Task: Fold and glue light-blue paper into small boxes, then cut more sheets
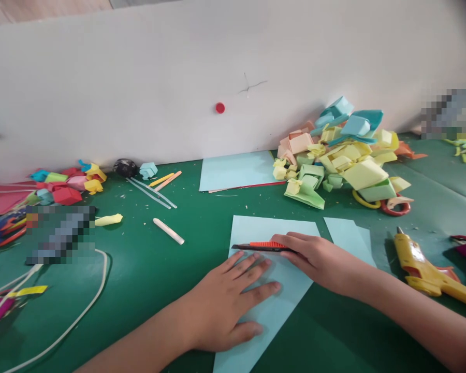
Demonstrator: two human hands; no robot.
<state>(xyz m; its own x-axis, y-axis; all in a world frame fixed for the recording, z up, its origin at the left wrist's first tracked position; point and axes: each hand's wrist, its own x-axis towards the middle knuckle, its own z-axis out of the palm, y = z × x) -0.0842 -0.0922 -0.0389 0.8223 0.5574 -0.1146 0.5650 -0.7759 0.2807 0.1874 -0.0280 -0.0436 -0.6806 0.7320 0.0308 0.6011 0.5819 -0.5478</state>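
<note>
A light blue sheet of paper [272,321] lies on the green table in front of me, its right side running at a slant. Spread flat on its left part is my left hand [233,300], fingers apart and pressing the paper. My right hand [312,259] is closed around an orange and black utility knife [266,246]. The knife lies sideways above the left fingertips, its tip pointing left near the sheet's left edge. Whether the blade touches the paper I cannot tell. Just right of my right hand lies another light blue paper piece [345,233].
A yellow hot glue gun [423,264] lies at the right. Folded paper pieces are heaped [345,155] at the back right, scissors handles [396,207] beneath. More blue paper [236,173] lies by the white board. A pinkish-white stick [168,231], glue sticks [151,192] and a white cable [103,274] are left.
</note>
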